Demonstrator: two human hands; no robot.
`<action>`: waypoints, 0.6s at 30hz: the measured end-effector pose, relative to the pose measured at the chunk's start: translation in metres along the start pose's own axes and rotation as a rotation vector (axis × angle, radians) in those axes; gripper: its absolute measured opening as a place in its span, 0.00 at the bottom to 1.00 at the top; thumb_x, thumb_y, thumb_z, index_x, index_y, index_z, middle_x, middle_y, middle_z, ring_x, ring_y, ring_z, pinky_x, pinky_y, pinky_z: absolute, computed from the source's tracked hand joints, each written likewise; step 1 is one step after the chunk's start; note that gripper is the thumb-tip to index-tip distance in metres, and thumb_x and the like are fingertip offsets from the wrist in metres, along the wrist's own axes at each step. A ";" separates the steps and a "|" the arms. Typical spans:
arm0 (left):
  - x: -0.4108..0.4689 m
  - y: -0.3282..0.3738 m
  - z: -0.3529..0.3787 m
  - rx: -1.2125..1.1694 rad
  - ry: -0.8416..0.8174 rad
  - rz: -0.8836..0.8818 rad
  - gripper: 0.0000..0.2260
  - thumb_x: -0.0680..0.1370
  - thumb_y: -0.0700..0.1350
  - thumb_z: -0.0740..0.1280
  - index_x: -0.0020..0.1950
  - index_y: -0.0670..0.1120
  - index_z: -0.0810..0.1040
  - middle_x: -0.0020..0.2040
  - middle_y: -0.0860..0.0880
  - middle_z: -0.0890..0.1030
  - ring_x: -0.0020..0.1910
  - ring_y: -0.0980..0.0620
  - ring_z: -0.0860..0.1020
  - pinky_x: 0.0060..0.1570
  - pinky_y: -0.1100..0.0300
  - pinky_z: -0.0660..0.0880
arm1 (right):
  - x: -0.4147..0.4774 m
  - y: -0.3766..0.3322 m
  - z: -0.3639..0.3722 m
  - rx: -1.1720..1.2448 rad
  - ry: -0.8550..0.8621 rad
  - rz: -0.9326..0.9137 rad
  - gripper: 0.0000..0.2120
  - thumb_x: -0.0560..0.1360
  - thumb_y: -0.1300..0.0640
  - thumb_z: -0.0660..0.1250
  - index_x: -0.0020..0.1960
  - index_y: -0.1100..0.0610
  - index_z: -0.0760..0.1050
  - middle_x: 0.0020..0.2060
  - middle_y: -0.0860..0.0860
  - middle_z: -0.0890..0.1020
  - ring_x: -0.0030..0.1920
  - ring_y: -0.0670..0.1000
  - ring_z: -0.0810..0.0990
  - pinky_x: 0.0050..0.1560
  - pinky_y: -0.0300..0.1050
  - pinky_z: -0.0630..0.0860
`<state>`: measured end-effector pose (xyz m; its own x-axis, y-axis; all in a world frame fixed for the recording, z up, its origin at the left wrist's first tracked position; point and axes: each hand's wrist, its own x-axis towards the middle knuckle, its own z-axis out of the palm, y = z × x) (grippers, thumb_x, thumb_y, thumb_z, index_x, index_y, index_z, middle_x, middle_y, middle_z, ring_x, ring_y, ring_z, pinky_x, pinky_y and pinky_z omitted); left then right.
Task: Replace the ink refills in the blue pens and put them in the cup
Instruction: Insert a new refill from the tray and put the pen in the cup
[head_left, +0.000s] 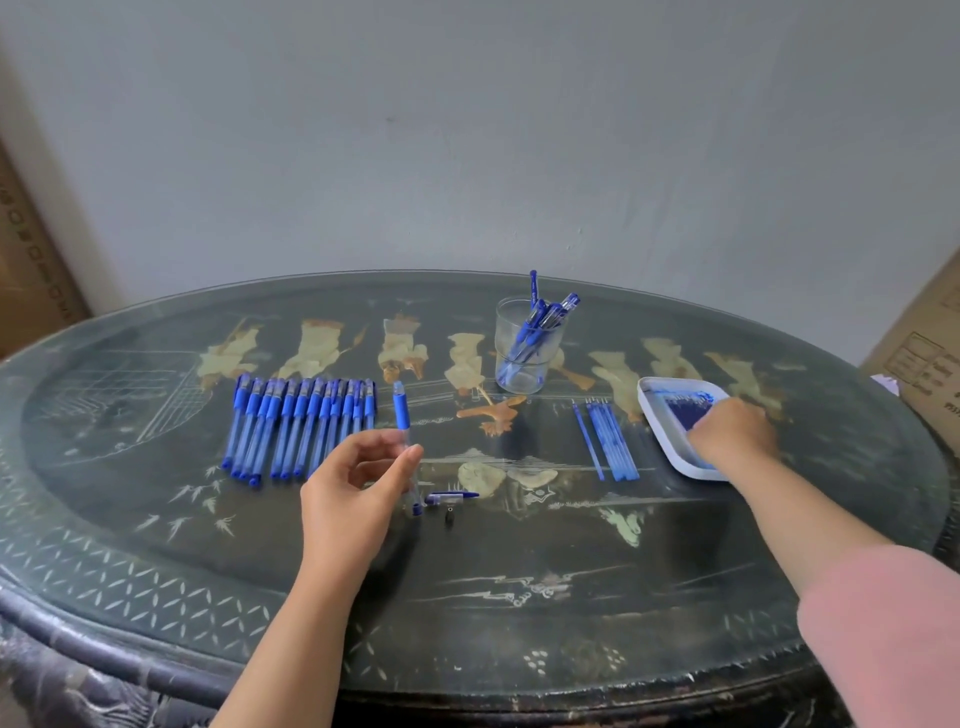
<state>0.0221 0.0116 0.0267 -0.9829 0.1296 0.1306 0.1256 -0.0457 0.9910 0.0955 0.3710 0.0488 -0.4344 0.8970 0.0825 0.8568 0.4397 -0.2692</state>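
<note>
The dark oval inlaid bench (467, 545) looks glossy under glass; the clear round cup (524, 358) seems smooth plastic, perhaps glass.

A person's left hand (358, 483) is hovering nearer the camera than the cup (524, 348) and to its left, thumb and fingers (406, 464) pinching an upright pen barrel (401, 413). The right hand (732, 434), its bare forearm emerging from a pink sleeve (883, 623), is reaching out to the cup's right, palm down, its fingertips lying out of sight.
</note>
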 end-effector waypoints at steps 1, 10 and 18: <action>0.000 0.000 0.000 -0.001 0.001 0.001 0.07 0.72 0.43 0.75 0.48 0.49 0.83 0.42 0.51 0.84 0.43 0.48 0.83 0.51 0.48 0.81 | 0.000 0.002 0.001 -0.029 -0.010 -0.011 0.12 0.75 0.62 0.63 0.57 0.62 0.76 0.53 0.60 0.79 0.51 0.62 0.79 0.47 0.48 0.77; 0.000 -0.001 0.000 0.008 -0.013 0.019 0.06 0.72 0.43 0.75 0.48 0.48 0.83 0.42 0.50 0.84 0.42 0.47 0.83 0.51 0.48 0.81 | 0.000 0.001 0.003 -0.086 -0.053 -0.086 0.04 0.75 0.60 0.64 0.43 0.57 0.69 0.41 0.54 0.75 0.43 0.58 0.74 0.45 0.47 0.75; -0.001 -0.002 -0.001 0.005 -0.034 0.024 0.06 0.72 0.42 0.75 0.47 0.49 0.83 0.42 0.50 0.84 0.43 0.48 0.83 0.49 0.50 0.81 | -0.007 0.000 -0.003 -0.009 0.078 -0.089 0.06 0.75 0.59 0.65 0.42 0.61 0.73 0.41 0.56 0.75 0.47 0.62 0.79 0.42 0.46 0.73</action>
<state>0.0225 0.0109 0.0244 -0.9744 0.1622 0.1555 0.1502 -0.0448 0.9876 0.0999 0.3648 0.0514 -0.4861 0.8552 0.1801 0.8185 0.5177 -0.2491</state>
